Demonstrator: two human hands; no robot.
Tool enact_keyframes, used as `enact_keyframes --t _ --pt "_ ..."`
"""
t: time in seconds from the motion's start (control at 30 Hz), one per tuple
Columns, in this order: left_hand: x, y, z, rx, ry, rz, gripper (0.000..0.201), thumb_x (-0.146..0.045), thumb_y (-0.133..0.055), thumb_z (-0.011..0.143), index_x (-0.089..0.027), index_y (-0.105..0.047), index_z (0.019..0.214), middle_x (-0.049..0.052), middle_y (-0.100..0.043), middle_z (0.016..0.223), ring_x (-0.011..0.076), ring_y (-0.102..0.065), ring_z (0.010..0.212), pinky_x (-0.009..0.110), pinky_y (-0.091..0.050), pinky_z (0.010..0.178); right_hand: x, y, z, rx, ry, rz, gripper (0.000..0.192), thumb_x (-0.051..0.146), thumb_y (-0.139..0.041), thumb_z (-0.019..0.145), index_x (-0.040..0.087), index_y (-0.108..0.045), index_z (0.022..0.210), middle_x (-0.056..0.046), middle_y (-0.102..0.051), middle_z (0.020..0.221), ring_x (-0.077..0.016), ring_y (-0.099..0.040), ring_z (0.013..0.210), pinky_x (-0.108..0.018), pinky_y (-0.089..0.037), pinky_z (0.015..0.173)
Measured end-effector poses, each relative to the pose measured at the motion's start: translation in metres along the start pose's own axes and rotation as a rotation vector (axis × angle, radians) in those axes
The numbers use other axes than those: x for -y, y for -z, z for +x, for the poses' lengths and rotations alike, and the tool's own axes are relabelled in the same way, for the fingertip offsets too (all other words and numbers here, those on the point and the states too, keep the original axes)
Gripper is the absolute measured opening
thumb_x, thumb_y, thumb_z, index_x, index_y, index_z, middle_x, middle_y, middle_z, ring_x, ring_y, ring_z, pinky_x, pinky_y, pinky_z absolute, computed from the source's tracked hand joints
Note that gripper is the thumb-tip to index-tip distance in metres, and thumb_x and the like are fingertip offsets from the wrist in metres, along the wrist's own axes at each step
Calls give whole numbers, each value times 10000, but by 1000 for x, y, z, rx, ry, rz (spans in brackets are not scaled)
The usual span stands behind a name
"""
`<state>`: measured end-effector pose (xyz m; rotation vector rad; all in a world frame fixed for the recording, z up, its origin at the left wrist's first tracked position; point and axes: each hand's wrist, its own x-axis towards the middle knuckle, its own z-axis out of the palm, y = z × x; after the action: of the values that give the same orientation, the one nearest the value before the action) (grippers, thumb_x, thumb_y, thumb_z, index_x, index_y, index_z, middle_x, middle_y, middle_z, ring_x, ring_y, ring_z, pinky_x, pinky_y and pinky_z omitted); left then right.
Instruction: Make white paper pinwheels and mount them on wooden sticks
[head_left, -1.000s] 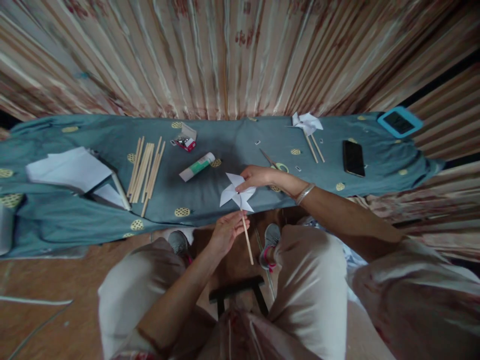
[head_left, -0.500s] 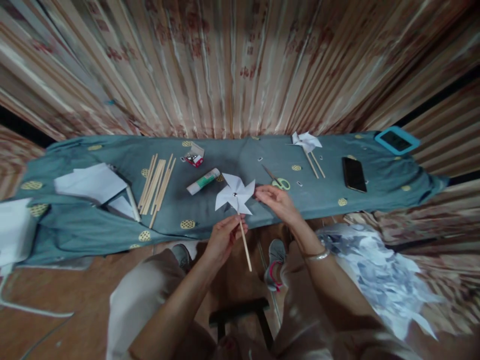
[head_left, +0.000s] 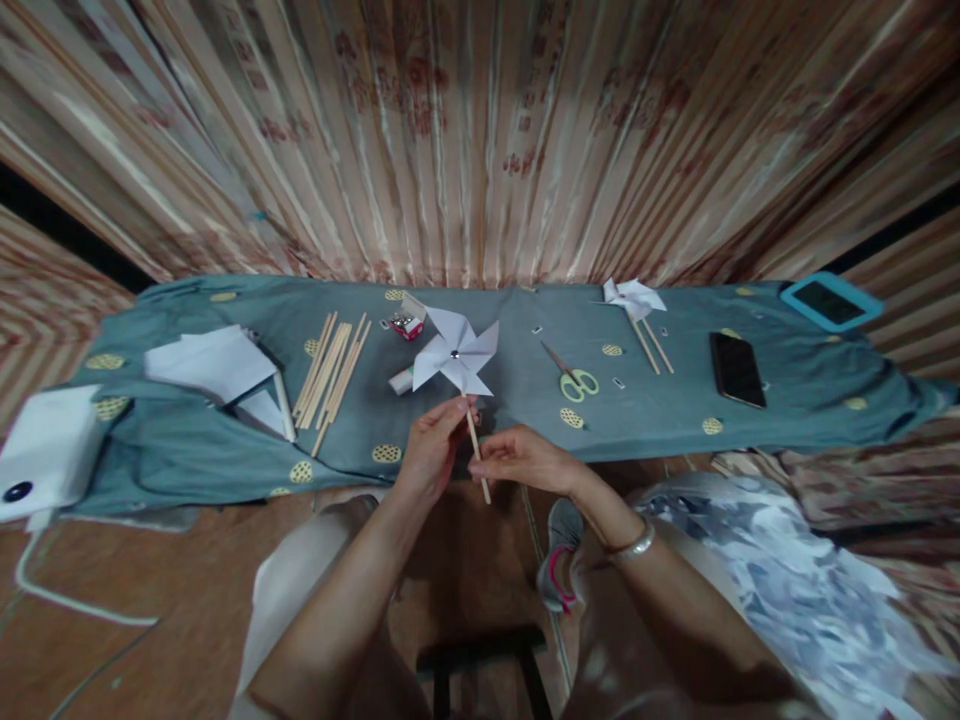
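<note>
A white paper pinwheel (head_left: 454, 352) with a shiny pin at its centre stands out over the cloth on a thin wooden stick. Just below the paper blades, my left hand (head_left: 435, 440) pinches the stick. Lower on the same stick, the fingers of my right hand (head_left: 525, 458) close around it near its bottom end. Behind the blades lies a glue stick (head_left: 402, 381), mostly covered by the paper. An open small box of pins (head_left: 407, 322) sits just past it. Scissors with light green handles (head_left: 577, 383) rest to the right.
Wooden sticks (head_left: 330, 372) and folded white paper (head_left: 210, 362) lie at left, near a white device (head_left: 49, 450). Finished pinwheels (head_left: 634, 298), a black phone (head_left: 737, 369) and a blue-framed tablet (head_left: 831, 302) are at right. A bag of paper scraps (head_left: 795, 570) stands on the floor.
My right hand has moved from beside the blades down to the lower stick and closed on it. The pinwheel has risen slightly and now hides most of the glue stick.
</note>
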<state>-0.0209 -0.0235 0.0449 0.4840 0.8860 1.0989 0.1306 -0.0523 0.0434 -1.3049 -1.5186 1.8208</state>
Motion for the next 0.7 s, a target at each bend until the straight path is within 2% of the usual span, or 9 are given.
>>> enact_keyframes --t 0.33,0.53,0.6,0.7 --pt "-3 5 6 -34 -7 56 425 -385 -941 451 -135 -790 760 16 -711 659 86 -563 582 222 -442 613 16 5 21 -44 37 89 477 590 -844 566 149 -688 658 4 -669 613 -95 -550 561 -238 -432 582" --pt "-6 7 4 -64 0 79 462 -361 -960 366 -157 -796 747 21 -725 653 100 -601 595 216 -451 601 14 5 29 -24 35 68 488 600 -853 536 152 -686 635 15 -656 578 -94 -552 551 -229 -419 554" --pt "-7 7 3 -66 2 78 466 -369 -963 348 -162 -796 731 21 -729 654 97 -607 608 209 -463 615 16 12 26 -63 27 60 485 600 -856 532 157 -689 638 12 -669 594 -93 -564 559 -227 -432 562" --pt "-4 7 2 -53 22 96 453 -368 -963 357 -169 -798 729 21 -742 683 88 -612 636 198 -478 647 21 28 21 -240 56 107 503 636 -822 572 165 -720 715 -19 -727 703 -97 -597 601 -233 -465 598"
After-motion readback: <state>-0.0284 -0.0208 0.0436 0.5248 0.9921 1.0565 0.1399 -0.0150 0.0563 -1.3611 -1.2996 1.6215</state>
